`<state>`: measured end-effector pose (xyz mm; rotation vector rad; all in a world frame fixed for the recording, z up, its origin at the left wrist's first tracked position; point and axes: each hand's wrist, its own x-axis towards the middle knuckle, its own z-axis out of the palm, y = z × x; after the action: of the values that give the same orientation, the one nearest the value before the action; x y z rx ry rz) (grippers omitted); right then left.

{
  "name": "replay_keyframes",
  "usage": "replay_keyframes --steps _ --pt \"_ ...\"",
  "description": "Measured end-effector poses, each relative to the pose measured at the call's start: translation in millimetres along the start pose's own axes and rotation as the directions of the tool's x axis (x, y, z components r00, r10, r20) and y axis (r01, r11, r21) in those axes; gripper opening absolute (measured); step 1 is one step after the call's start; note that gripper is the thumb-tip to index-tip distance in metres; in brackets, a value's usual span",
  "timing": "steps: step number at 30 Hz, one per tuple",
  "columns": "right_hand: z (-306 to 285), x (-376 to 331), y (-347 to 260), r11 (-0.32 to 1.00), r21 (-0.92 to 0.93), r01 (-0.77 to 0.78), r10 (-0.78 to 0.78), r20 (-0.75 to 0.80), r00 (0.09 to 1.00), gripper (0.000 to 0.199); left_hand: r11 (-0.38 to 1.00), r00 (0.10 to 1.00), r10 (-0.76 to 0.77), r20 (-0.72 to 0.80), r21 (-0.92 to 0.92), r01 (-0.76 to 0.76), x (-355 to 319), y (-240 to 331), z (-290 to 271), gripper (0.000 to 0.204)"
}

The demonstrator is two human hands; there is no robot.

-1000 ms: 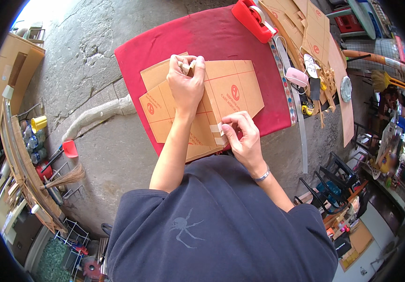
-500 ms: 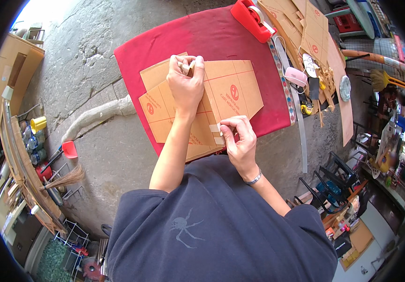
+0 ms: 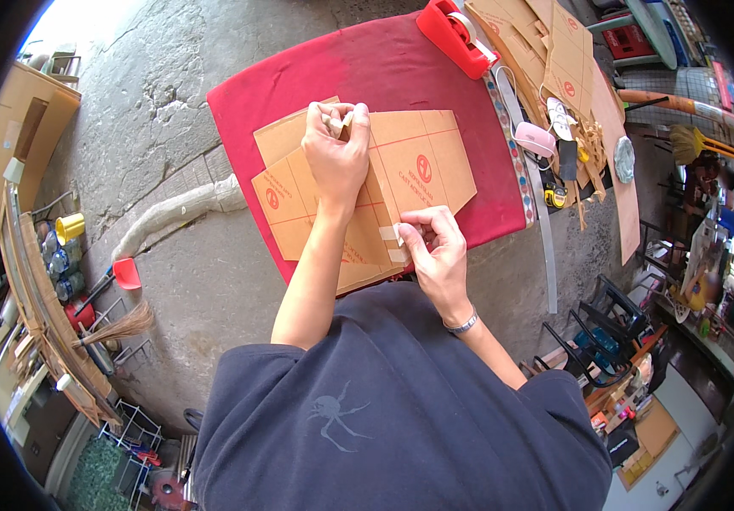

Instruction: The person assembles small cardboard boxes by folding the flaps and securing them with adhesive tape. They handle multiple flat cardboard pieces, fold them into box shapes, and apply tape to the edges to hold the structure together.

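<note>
Brown cardboard (image 3: 414, 145) with red lines lies on a red cloth-covered table, with a ridge or joint down its middle. My left hand (image 3: 338, 157) is closed at the far end of this ridge. Something small and pale shows between its fingers; I cannot make out what. At the near end, pale tape pieces (image 3: 397, 255) cross the ridge. My right hand (image 3: 437, 260), wearing a metal watch or bracelet, pinches a small piece of white tape (image 3: 398, 231) against the ridge with thumb and forefinger. Another cardboard flap (image 3: 275, 146) pokes out at the far left.
A red tape dispenser (image 3: 459, 43) stands at the red table's (image 3: 299, 77) far right corner. Beyond its right edge are more cardboard sheets (image 3: 570, 64), a pink device (image 3: 536, 139) with a cord, and a yellow-black tape measure (image 3: 556, 196). A broom (image 3: 124, 324) is at left.
My right hand has shifted very slightly, still pinching at the near end of the ridge. My left hand stays in place. The cardboard has barely moved.
</note>
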<state>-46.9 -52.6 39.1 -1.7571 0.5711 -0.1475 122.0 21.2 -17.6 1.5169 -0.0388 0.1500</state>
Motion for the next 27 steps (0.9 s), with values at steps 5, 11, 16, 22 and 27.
replay_keyframes --steps 5,11,16,22,27 --pt "-2 4 10 0.987 -0.155 0.046 -0.029 0.112 0.993 0.008 0.998 0.998 -0.057 0.031 -0.030 0.058 0 3 -1 0.029" --pt "-4 7 -5 1.000 -0.012 -0.029 0.029 0.067 0.997 0.008 0.998 0.997 -0.060 0.044 -0.008 0.061 2 3 -1 0.031" --pt "-1 8 0 0.953 -0.260 0.152 -0.125 0.118 0.985 0.007 0.999 0.998 -0.046 0.036 -0.012 0.047 1 1 -1 0.030" --pt "-8 -1 1 0.814 -0.375 0.443 -0.380 0.232 0.895 0.011 0.994 0.994 -0.093 0.052 -0.051 0.095 1 8 -1 0.027" --pt "-19 -24 -12 0.664 -0.216 0.716 -0.608 0.402 0.685 0.022 0.997 0.995 -0.077 0.055 -0.026 0.078 0 11 -3 0.025"
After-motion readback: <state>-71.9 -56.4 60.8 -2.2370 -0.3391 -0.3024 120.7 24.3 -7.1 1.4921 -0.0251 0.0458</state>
